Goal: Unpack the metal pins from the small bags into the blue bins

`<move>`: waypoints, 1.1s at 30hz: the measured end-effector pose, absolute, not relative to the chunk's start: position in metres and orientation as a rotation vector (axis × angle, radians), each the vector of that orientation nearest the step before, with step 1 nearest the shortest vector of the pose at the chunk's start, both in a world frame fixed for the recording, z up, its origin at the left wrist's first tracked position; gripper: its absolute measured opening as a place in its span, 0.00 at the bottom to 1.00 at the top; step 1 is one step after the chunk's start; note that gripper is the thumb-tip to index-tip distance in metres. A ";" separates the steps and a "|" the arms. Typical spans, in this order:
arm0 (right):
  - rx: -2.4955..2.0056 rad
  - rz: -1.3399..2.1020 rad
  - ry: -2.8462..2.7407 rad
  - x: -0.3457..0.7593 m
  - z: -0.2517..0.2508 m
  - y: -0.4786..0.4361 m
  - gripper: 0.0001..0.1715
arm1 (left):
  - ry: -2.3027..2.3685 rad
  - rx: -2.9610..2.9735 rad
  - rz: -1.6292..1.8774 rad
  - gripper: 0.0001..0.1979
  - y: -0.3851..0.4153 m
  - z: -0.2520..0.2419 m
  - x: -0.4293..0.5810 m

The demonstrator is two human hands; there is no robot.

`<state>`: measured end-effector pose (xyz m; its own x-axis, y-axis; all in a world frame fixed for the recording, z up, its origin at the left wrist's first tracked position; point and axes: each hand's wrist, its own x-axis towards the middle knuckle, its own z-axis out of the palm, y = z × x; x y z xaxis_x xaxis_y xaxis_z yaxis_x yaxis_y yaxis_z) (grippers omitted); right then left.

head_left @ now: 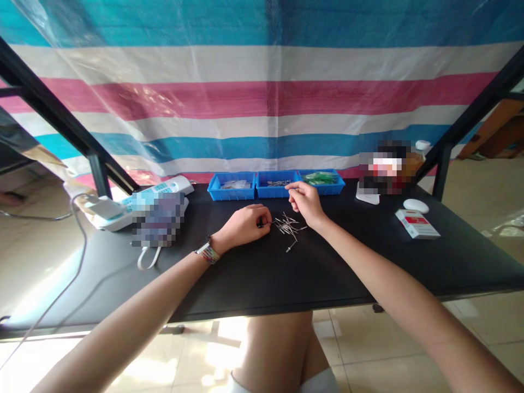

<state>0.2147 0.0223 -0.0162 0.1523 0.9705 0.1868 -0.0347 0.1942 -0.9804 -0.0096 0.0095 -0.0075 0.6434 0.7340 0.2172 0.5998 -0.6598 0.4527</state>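
Thin silver metal pins, blind rivets (287,224) by their look, lie in a loose pile on the black table. My left hand (248,222) rests at the left edge of the pile, fingers curled, and a thin pin seems to stick out from the fingertips. In front of the middle blue bin (266,192), which holds more such pins, my right hand (305,202) is raised with thumb and forefinger pinched together. What it pinches, if anything, is too small to make out. One rivet (290,246) lies a little nearer to me than the pile.
The left blue bin (213,191) holds clear plastic bags, and the right blue bin (338,188) green packets. A power strip (180,188) and a cable (84,245) lie at the left. At the right are a white mouse (416,206), a small box (417,225) and a bottle (418,155).
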 end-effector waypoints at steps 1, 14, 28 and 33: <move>-1.097 0.982 -1.159 0.214 -0.016 0.021 0.12 | 1.069 2.520 0.552 0.07 0.009 -0.007 -0.010; -1.130 0.970 -1.226 0.210 -0.014 0.016 0.12 | 1.088 2.201 0.837 0.18 0.021 -0.018 -0.010; -1.028 1.251 -1.346 0.199 -0.012 0.007 0.14 | 0.828 1.778 1.085 0.17 0.020 -0.001 -0.009; -0.977 1.334 -1.312 0.197 -0.011 0.005 0.16 | 0.866 1.716 1.092 0.18 0.021 -0.005 -0.009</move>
